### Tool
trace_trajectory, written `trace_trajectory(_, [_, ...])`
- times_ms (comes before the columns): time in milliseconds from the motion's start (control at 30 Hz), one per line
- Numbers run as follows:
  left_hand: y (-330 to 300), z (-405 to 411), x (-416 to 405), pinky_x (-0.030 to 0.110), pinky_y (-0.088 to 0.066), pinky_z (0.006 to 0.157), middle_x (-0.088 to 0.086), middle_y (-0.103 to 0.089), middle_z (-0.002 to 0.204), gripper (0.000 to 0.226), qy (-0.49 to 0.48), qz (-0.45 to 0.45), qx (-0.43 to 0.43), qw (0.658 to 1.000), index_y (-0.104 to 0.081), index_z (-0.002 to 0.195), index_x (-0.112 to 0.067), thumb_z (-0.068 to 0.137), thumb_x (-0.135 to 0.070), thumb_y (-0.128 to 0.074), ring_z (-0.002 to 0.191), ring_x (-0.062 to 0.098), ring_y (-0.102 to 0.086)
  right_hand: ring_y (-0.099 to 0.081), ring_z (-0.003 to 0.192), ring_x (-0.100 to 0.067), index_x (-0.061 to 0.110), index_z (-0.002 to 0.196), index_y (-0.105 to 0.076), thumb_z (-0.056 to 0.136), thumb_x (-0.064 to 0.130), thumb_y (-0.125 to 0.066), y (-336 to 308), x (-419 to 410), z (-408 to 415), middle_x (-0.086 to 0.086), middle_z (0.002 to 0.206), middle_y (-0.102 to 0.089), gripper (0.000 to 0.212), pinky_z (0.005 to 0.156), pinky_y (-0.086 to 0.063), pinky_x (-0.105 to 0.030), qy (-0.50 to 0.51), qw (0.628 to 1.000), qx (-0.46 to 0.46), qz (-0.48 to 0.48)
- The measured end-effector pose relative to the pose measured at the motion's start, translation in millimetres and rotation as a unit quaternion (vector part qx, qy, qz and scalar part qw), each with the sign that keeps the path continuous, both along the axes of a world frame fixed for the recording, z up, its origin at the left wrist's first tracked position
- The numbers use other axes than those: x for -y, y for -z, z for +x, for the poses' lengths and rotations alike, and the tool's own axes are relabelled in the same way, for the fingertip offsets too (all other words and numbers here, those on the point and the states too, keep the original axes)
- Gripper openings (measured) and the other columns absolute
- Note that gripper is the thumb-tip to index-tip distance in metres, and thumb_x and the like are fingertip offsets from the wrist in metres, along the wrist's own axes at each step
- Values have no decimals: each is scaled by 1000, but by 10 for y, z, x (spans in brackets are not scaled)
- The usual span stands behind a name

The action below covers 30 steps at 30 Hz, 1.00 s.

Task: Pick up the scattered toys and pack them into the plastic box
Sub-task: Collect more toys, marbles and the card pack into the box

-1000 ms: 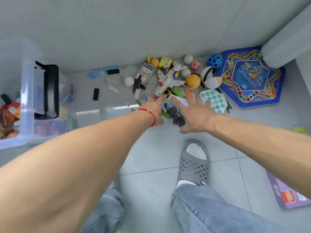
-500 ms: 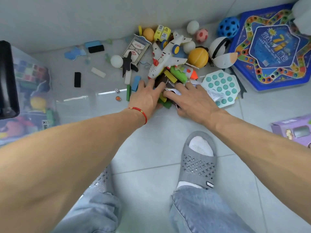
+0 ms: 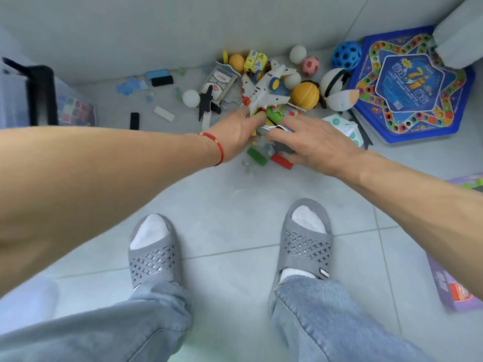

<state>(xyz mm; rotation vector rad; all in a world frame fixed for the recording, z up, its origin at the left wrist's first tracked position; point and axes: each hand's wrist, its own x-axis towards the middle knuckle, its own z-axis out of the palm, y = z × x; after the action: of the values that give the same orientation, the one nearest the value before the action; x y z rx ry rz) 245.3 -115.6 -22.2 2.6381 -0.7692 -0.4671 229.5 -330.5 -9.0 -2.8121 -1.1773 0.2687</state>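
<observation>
The grey tiled floor (image 3: 230,205) carries everything: the clear plastic box (image 3: 39,100) sits at the far left edge, a blue star-shaped board game (image 3: 407,84) lies at the right, and between them toys are heaped against the wall. Over the heap's near edge the left hand (image 3: 235,134) has its fingers curled round the nose of a white toy plane (image 3: 266,90), while the right hand (image 3: 316,145) lies over small pieces with fingers bent, thumb near a red block (image 3: 282,161) beside a green block (image 3: 257,156).

Large yellow "7" on blue board game (image 3: 410,82); other print illegible
</observation>
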Motion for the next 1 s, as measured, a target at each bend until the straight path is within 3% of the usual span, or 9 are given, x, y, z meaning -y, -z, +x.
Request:
trace_trajectory(167, [-722, 100, -106, 38, -43, 76, 15, -51, 97, 24, -52, -24, -33, 998, -52, 116, -8, 96, -22, -53, 87, 31, -51, -53, 86, -28, 26, 121, -51, 80, 20, -66, -604, -70, 46, -4, 101, -51, 44, 65, -50, -44, 32, 996, -40, 72])
trace_trajectory(333, [-1625, -66, -439, 22, -52, 52, -1, -61, 81, 10, -199, -138, -72, 968, -55, 107, -17, 97, -19, -52, 55, 16, -67, -54, 90, -17, 29, 114, -55, 75, 16, -71, -1480, -379, 52, 7, 102, -54, 44, 78, -51, -40, 64, 982, -79, 159])
trace_trajectory(433, [-2076, -243, -914, 20, -50, 47, -3, -57, 78, 6, -323, -206, -38, 923, -57, 98, -17, 96, -21, -53, 51, 16, -69, -59, 96, -17, 29, 111, -58, 74, 11, -69, -2021, -803, 11, 7, 106, -63, 42, 85, -50, -32, 95, 965, -104, 221])
trace_trajectory(567, [-2426, -545, -1798, 42, -62, 64, 5, -52, 82, 5, -478, -326, -43, 814, -57, 88, -15, 92, -14, -56, 46, 19, -66, -61, 91, -6, 28, 108, -60, 73, 10, -68, -2536, -1635, -49, 14, 101, -66, 39, 81, -46, -14, 153, 921, -145, 326])
trace_trajectory(667, [-2564, -858, -2542, 29, -59, 49, 9, -54, 88, 5, -591, -356, -34, 723, -57, 93, -13, 93, -8, -55, 50, 21, -68, -60, 83, 2, 27, 102, -61, 74, 8, -66, -2667, -2537, -103, 16, 98, -65, 34, 82, -51, -17, 198, 841, -212, 456])
trace_trajectory(733, [-2604, -1073, -2994, 20, -53, 45, 10, -57, 97, 11, -640, -372, -41, 671, -56, 104, -11, 94, -6, -54, 62, 19, -68, -64, 84, -9, 22, 100, -61, 76, 2, -69, -2669, -3210, -173, 2, 104, -68, 33, 84, -58, -29, 240, 748, -294, 545])
trace_trajectory(867, [-2618, -1447, -3644, 8, -49, 63, 6, -56, 105, 23, -682, -476, -47, 553, -46, 113, -26, 97, -16, -60, 69, -5, -62, -71, 93, -30, 14, 116, -57, 82, 8, -76, -2622, -4285, -330, -13, 118, -68, 40, 86, -60, -51, 339, 563, -481, 580])
trace_trajectory(933, [-2640, -1535, -3774, 32, -54, 83, 7, -46, 135, 33, -699, -502, -47, 507, -49, 121, -31, 92, -26, -62, 102, 19, -58, -68, 96, -34, 12, 126, -53, 88, 21, -70, -2660, -4512, -434, -14, 122, -64, 43, 89, -56, -57, 346, 541, -565, 518])
trace_trajectory(1000, [-2636, -1587, -3826, 47, -54, 86, 3, -35, 145, 49, -723, -506, -76, 465, -44, 137, -22, 90, -29, -57, 106, 35, -50, -46, 96, -35, 17, 134, -52, 93, 28, -62, -2630, -4521, -484, -10, 133, -50, 44, 101, -44, -65, 336, 559, -600, 464])
